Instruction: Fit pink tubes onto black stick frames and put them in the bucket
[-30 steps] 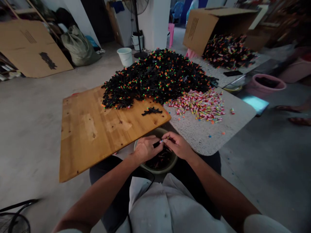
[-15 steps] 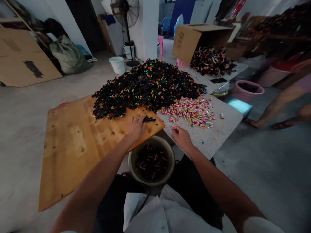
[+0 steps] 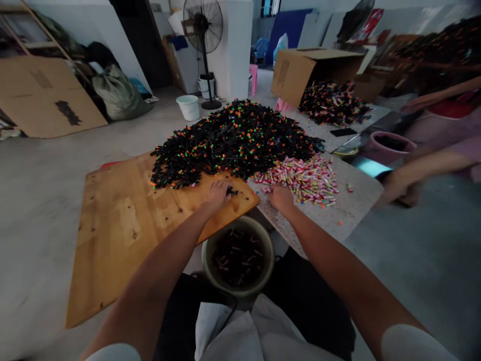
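My left hand (image 3: 218,195) rests on the wooden board with its fingers closed over a small black plastic piece (image 3: 233,191), whose end sticks out to the right. Behind it rises a big heap of black plastic pieces (image 3: 240,140) dotted with orange and green tips. My right hand (image 3: 281,198) is at the near left edge of a pile of small pink wrapped tubes (image 3: 311,180). Its fingers are curled together, and whatever they pinch is hidden. Below and between both hands, a round tub (image 3: 271,255) holds dark pieces mixed with pale tubes.
The wooden board (image 3: 112,240) adjoins a speckled grey table (image 3: 353,200). A cardboard box (image 3: 289,75) lies on its side at the back right, black pieces spilling out. White bucket (image 3: 188,108) and fan (image 3: 203,30) stand behind. At right, a person (image 3: 432,163) is beside a pink bucket (image 3: 391,150).
My right hand has moved forward to the pink tubes' edge. My left hand keeps the black piece on the board. The view has shifted slightly, and the person at right has moved closer in.
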The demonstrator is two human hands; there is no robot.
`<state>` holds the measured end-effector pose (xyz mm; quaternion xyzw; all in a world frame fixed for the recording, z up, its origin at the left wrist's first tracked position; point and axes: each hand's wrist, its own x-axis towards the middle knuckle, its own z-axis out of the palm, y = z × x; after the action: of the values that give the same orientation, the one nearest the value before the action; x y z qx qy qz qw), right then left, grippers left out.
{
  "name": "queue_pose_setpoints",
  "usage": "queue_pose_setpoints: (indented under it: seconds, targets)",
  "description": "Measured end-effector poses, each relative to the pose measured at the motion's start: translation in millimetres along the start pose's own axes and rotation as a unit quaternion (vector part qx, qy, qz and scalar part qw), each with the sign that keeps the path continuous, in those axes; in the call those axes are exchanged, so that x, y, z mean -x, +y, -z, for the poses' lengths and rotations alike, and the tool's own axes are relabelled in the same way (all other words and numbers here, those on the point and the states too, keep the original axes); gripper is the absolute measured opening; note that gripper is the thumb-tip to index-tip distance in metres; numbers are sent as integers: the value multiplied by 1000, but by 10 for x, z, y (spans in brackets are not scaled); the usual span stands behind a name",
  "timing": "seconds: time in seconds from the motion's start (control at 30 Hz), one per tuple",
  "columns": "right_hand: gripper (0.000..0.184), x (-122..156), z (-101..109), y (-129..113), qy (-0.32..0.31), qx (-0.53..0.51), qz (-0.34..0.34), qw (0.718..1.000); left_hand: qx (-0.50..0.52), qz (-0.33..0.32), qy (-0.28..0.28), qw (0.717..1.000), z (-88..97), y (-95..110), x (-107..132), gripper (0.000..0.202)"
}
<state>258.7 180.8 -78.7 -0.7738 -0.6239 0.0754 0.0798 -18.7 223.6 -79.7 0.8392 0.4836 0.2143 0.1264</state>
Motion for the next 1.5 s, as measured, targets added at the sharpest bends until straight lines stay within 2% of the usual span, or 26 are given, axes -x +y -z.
queue_pose_setpoints:
  seconds: [0.1, 0.2, 0.27, 0.3, 0.33, 0.4, 0.47, 0.5, 0.57, 0.7, 0.93, 1.1, 1.17, 1.5]
  targets:
    - [27, 31, 48, 66, 1, -16, -7, 1000, 1, 14, 24, 1000, 77, -4, 133, 24]
    - [25, 144, 96, 64, 13, -30, -15, 999, 22, 34, 47, 998, 128, 79, 343, 26]
    - [24, 303, 110, -11, 25, -106, -1, 994, 40, 57, 51, 996, 158, 189, 515, 31]
    - [24, 408, 113, -68, 22, -181, 16, 983, 47, 61, 53, 996, 177, 259, 600, 35]
    - [25, 527, 116, -134, 10, -275, 40, 961, 52, 56, 56, 995, 200, 335, 682, 39]
    - [32, 780, 125, -273, -40, -462, 90, 882, 53, 26, 57, 997, 260, 494, 819, 43]
    - [40, 1005, 147, -390, -91, -567, 122, 810, 48, -7, 46, 998, 330, 636, 915, 40]
    - [42, 1095, 161, -432, -106, -593, 134, 787, 45, -20, 39, 998, 364, 692, 949, 38]
    - [42, 1218, 186, -477, -119, -619, 148, 762, 36, -40, 30, 998, 418, 766, 996, 40]
    - [39, 1309, 212, -467, -122, -651, 149, 735, -10, -77, 37, 996, 472, 791, 1047, 50]
    - [34, 1368, 238, -420, -134, -671, 127, 718, -82, -138, 62, 985, 559, 826, 1103, 58]
    - [32, 1417, 273, -447, -179, -736, 61, 650, -115, -160, 64, 978, 613, 875, 1105, 55]
    - [32, 1439, 295, -464, -184, -751, 41, 633, -119, -166, 65, 977, 621, 881, 1101, 54]
    - [32, 1496, 318, -500, -178, -765, 18, 618, -142, -189, 82, 968, 627, 856, 1105, 54]
